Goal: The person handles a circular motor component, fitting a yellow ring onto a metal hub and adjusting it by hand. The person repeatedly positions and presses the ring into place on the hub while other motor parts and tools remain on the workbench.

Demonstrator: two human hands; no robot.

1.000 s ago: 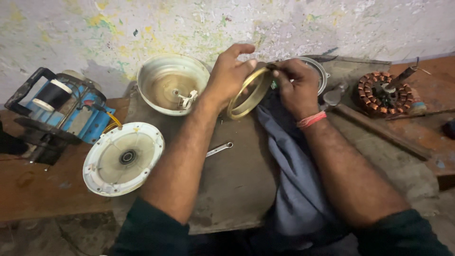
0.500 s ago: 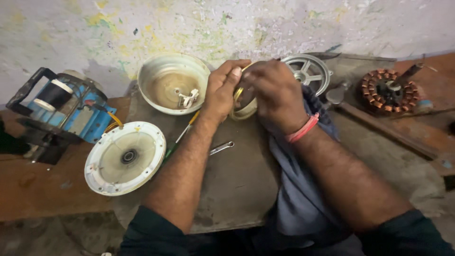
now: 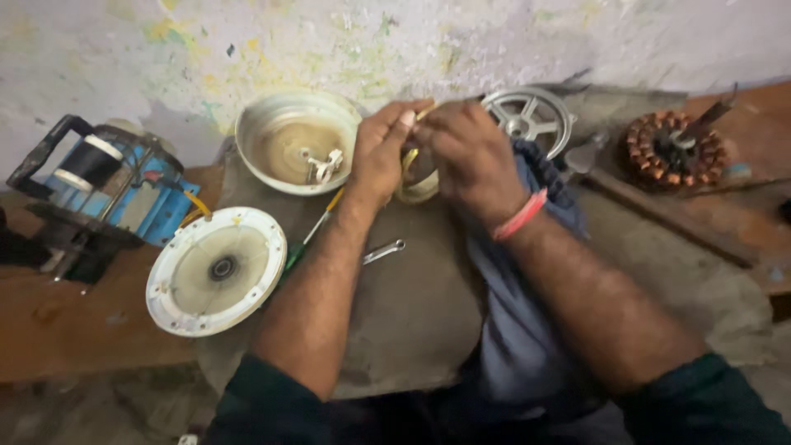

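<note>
We are seeing many parts lying around our hands: a white round cover (image 3: 216, 270) at the left, a blue machine (image 3: 107, 194) behind it, a spoked metal wheel (image 3: 529, 118) and a copper-wound stator (image 3: 674, 151) at the right, a small spanner (image 3: 384, 251) and a screwdriver (image 3: 315, 232) partly hidden under our left forearm. The cream bowl-shaped housing (image 3: 297, 140) is holding a small white fitting in its middle. Our right hand (image 3: 465, 156) is covering most of the yellowish ring (image 3: 418, 188), which is staying between both hands above the grey slab (image 3: 412, 305). Our left hand (image 3: 381, 152) is curling its fingers on the ring's left side; the right is closing over it, over the blue cloth (image 3: 515, 330). Compared with one second ago, the ring was standing open to view; now both hands are pressing closer together around it.
</note>
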